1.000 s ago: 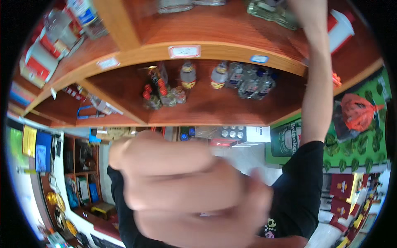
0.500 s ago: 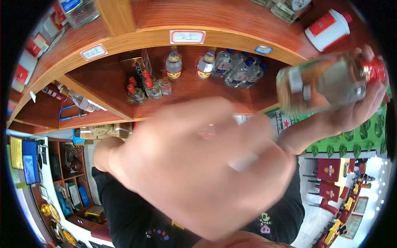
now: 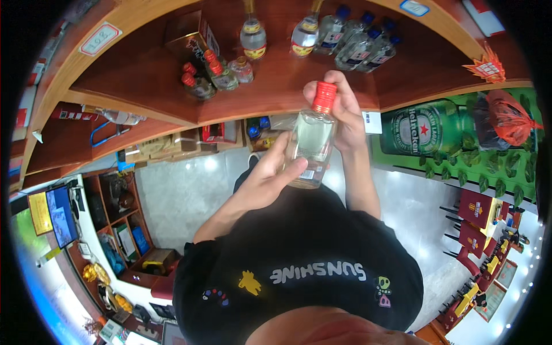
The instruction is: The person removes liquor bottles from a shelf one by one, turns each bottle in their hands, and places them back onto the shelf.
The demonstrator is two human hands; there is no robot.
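A flat clear glass liquor bottle (image 3: 313,135) with a red cap is held upright, slightly tilted, in front of my chest. My left hand (image 3: 273,172) wraps round its lower body, thumb across the front near a small white label. At the top, my right hand (image 3: 347,112) closes on the bottle from behind, fingers by the red cap and neck. Part of the right fingers is hidden behind the glass. The wooden shelf (image 3: 276,96) is just beyond the bottle.
On the shelf stand small red-capped bottles (image 3: 223,75), a dark box (image 3: 185,34), two clear bottles with yellow-and-red labels (image 3: 253,39) and several blue-capped bottles (image 3: 352,52). Right are a green can-shaped display (image 3: 420,129) and a red plastic bag (image 3: 509,118). Below lies grey floor (image 3: 172,190).
The bottle has come from the upper right to the middle, turning upright. My left hand, blurred across the view before, now grips its body. The view has shifted, so the shelf sits higher.
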